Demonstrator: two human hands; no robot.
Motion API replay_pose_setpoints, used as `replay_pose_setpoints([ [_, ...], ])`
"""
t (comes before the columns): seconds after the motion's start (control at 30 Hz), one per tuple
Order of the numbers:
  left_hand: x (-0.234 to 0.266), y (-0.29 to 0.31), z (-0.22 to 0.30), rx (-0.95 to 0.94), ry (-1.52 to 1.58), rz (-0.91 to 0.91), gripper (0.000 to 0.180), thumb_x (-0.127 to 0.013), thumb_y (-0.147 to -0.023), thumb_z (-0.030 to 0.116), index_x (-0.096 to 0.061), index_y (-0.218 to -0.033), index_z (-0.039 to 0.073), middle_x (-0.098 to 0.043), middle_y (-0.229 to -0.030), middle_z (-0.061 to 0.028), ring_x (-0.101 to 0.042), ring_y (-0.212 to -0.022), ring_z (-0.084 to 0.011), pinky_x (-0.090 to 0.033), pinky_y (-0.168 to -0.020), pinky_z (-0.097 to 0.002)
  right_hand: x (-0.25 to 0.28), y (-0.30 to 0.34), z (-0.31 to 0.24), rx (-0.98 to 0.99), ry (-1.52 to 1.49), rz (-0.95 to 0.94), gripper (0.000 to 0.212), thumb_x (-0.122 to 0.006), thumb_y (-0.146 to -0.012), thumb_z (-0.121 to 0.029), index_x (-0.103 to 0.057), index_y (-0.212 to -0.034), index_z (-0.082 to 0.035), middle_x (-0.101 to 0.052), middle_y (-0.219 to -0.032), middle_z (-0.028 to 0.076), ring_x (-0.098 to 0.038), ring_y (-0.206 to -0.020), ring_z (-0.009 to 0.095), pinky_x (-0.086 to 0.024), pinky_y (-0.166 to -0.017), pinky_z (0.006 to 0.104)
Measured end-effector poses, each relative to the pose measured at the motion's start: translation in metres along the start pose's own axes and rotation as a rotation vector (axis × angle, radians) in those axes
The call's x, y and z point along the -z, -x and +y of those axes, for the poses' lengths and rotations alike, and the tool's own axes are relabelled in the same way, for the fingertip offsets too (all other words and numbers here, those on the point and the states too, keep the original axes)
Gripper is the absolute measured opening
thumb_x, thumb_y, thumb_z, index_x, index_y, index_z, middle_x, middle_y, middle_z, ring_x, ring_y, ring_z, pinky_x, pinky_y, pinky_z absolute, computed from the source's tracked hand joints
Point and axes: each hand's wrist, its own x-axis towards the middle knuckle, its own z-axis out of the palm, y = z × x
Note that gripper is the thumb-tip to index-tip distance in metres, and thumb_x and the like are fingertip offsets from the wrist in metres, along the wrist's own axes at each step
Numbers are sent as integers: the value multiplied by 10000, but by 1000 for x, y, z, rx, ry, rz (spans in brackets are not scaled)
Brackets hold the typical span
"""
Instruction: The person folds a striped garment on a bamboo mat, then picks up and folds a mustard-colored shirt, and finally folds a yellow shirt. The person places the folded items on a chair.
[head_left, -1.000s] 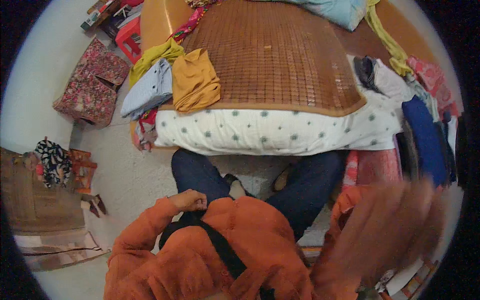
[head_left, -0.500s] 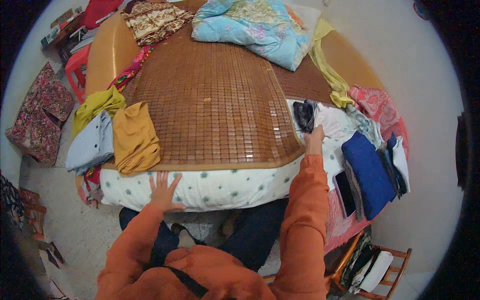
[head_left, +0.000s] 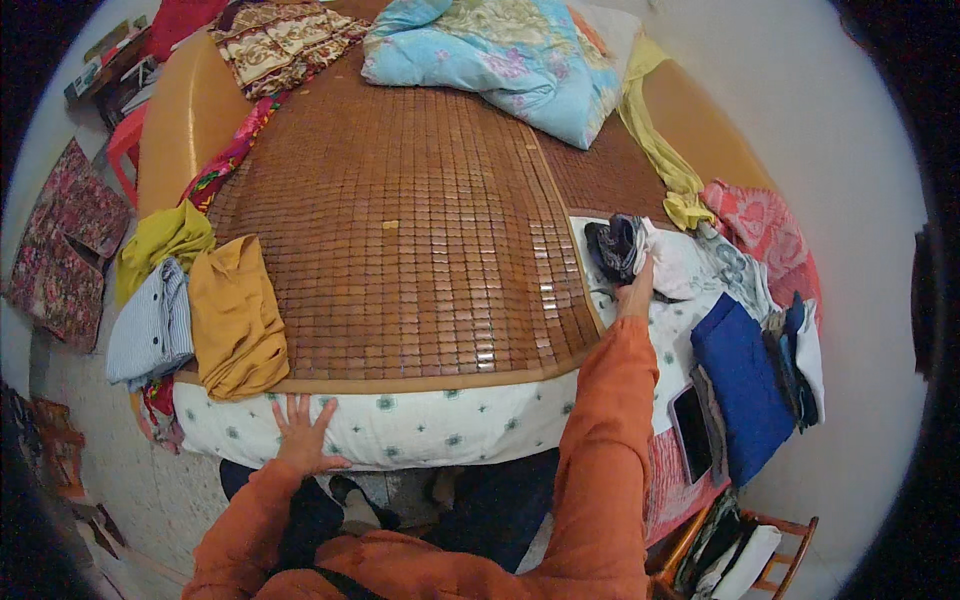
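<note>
My left hand (head_left: 303,437) lies flat, fingers spread, on the white sheet (head_left: 400,420) with green motifs along the bed's near edge. A folded mustard-yellow garment (head_left: 236,320) is just beyond it. My right arm reaches out to the right side of the bed. There my right hand (head_left: 635,292) closes on the near end of a rolled dark garment (head_left: 615,248), whose right side lies against a crumpled white cloth (head_left: 678,262). The fingertips are partly hidden among the fabric.
A brown tile mat (head_left: 400,240) covers the bed, with a light-blue floral quilt (head_left: 500,60) at the far end. Folded navy cloth (head_left: 740,385) and a phone (head_left: 692,435) lie near right. A striped shirt (head_left: 152,325) lies left. A wooden chair (head_left: 790,560) stands lower right.
The view has tilted and shifted, so the bed's near edge sits lower. The dark roll has moved slightly right with my right hand. My left hand stays flat on the sheet.
</note>
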Motion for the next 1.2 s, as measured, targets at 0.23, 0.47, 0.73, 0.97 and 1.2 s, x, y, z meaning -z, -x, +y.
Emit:
replay_pose_setpoints([
  [0.23, -6, -3, -3, -39, -34, -5, 1223, -704, -411, 691, -201, -1377, 133, -79, -1385, -305, 5, -1289, -488, 72, -969, -654, -9, 3, -2, 6, -105, -37, 305, -555, -806, -254, -585, -1030, -50, -627, -972, 106, -617, -855, 282, -502, -780, 437],
  [0.47, -4, 4, -3, -20, -4, 74, 1230, -723, -407, 659, -181, -1402, 179, -58, -1423, -260, 31, -1317, -442, 75, -984, -626, -41, 108, 2, -176, -223, -409, 357, -545, -824, -265, -547, -1093, -31, -599, -1018, 106, -597, -892, 256, -488, -794, 409],
  [0.73, -25, -1, -6, -97, -161, 310, 1285, -707, -400, 676, -76, -1425, 225, -57, -1447, -210, -23, -1330, -403, 13, -998, -624, -4, 307, -89, -143, 280, -540, 222, -544, -806, -156, -591, -946, 10, -630, -865, 114, -616, -738, 203, -502, -680, 323],
  [0.97, -6, 29, 53, -64, -28, 330, 1112, -790, -545, 247, -106, -1421, 230, -29, -1452, -199, -9, -1326, -423, -84, -991, -637, 88, 463, -260, 287, 869, -509, 292, -646, -716, -168, -616, -967, -21, -624, -879, 51, -587, -710, 119, -469, -641, 242],
  [1.2, -28, 50, 143, -766, 230, 390, 915, -701, -623, 95, -225, -1399, 179, -33, -1444, -223, -68, -1314, -432, -109, -1005, -601, 314, 653, -474, 610, 891, 104, 320, -566, -798, -184, -588, -1028, 38, -616, -972, 89, -591, -827, 141, -481, -739, 270],
])
